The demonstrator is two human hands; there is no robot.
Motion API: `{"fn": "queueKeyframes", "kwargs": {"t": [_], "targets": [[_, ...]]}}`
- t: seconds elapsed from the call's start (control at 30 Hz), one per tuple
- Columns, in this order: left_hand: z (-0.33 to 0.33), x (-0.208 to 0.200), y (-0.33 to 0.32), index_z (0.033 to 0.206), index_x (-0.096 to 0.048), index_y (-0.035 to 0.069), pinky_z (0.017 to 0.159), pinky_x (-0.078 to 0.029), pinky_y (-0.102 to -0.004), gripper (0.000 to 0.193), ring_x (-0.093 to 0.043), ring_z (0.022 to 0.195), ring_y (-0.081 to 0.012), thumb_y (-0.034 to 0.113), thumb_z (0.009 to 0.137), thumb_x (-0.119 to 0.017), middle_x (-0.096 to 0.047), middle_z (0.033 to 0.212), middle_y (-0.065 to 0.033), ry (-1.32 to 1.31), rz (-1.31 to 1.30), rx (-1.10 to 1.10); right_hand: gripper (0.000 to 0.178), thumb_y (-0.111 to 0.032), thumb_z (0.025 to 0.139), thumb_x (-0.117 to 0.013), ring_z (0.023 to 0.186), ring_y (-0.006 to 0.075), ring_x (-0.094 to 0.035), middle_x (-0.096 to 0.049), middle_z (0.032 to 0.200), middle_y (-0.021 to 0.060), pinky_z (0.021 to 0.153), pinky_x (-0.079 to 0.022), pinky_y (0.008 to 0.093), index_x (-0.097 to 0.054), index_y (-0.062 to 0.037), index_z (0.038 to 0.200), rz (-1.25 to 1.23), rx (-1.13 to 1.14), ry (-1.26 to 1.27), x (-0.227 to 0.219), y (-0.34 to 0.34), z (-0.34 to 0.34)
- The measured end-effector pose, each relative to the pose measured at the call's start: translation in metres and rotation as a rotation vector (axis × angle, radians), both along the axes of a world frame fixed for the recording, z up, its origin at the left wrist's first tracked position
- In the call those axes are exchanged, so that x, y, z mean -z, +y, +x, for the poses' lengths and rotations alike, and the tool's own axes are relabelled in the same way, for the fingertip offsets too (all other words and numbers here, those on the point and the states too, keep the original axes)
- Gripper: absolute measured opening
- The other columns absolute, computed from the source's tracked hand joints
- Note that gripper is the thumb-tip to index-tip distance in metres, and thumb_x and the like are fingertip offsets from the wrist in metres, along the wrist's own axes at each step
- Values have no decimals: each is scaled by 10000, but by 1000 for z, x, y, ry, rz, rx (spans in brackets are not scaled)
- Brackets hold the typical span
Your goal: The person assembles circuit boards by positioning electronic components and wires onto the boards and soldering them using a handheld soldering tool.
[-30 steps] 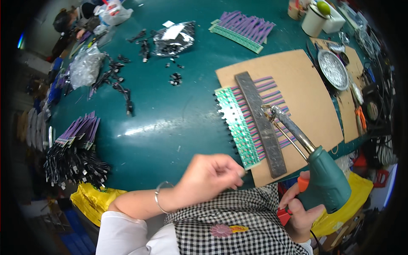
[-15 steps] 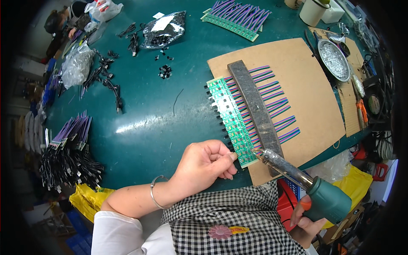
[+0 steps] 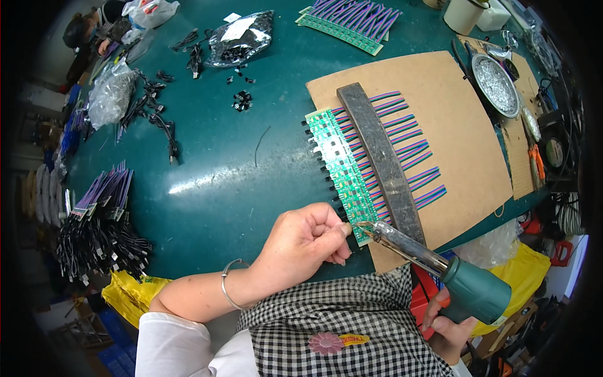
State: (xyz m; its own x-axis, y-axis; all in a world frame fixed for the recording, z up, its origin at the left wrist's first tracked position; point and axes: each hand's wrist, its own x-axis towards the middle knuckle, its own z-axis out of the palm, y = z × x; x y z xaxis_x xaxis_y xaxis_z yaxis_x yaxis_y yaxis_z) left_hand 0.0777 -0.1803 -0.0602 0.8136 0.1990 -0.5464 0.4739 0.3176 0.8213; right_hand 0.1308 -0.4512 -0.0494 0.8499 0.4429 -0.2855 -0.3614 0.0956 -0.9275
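Observation:
A green circuit board panel (image 3: 340, 168) lies along the left edge of a brown cardboard sheet (image 3: 461, 125). Small black parts (image 3: 325, 169) stick out along its left side. Striped wires (image 3: 411, 133) run rightward from it under a dark heavy bar (image 3: 381, 162). At the panel's near left corner, my left hand (image 3: 309, 239) is closed in a pinch; whatever sits between the fingertips is hidden. My right hand (image 3: 451, 332) grips the green handle of a soldering gun (image 3: 478, 292). Its tip meets or hovers over the panel's near end, close to my left fingertips.
Loose black parts (image 3: 242, 100) lie beside a clear bag (image 3: 240, 41) of more. Wired panels (image 3: 342, 30) rest at the back. A metal dish (image 3: 495, 85) and orange-handled pliers (image 3: 536, 164) are at right. Bundled black cables (image 3: 103, 242) lie left; a person (image 3: 94, 31) is at far left.
The soldering gun has moved left and slightly up, its tip coming from the panel's right side toward my left fingertips. My left hand has barely moved.

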Motion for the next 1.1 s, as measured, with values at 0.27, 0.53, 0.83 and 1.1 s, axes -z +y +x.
{"fn": "queueKeyframes", "kwargs": {"t": [0.27, 0.53, 0.83, 1.1], "targets": [[-1, 0, -2, 806, -527, 0, 555, -470, -205, 129, -596, 604, -106, 92, 895, -516, -623, 682, -71, -2, 7, -12, 415, -85, 656, -754, 404, 191, -491, -504, 541, 125, 376, -432, 270, -441, 51, 891, -5, -32, 12, 6, 0, 2], [0, 0, 1, 808, -528, 4, 562, -463, -200, 126, -594, 607, -103, 95, 895, -516, -623, 682, -67, 10, 2, 9, 437, -44, 661, -732, 412, 190, -505, -510, 560, 126, 372, -444, 270, -444, 90, 961, 110, -22, 34, 5, -3, 6], [-1, -1, -1, 805, -531, 4, 560, -461, -199, 131, -591, 605, -97, 98, 895, -518, -621, 675, -61, 4, 22, 5, 403, -45, 666, -725, 405, 189, -498, -512, 561, 117, 370, -442, 271, -439, 80, 921, 40, -102, -7, 13, -9, 4], [0, 0, 1, 805, -524, 5, 562, -464, -201, 132, -588, 603, -94, 99, 897, -516, -620, 675, -61, 7, 31, 23, 428, -41, 654, -720, 381, 181, -479, -501, 561, 121, 344, -437, 273, -441, 94, 949, 89, 0, -4, 4, -4, 5]]}}
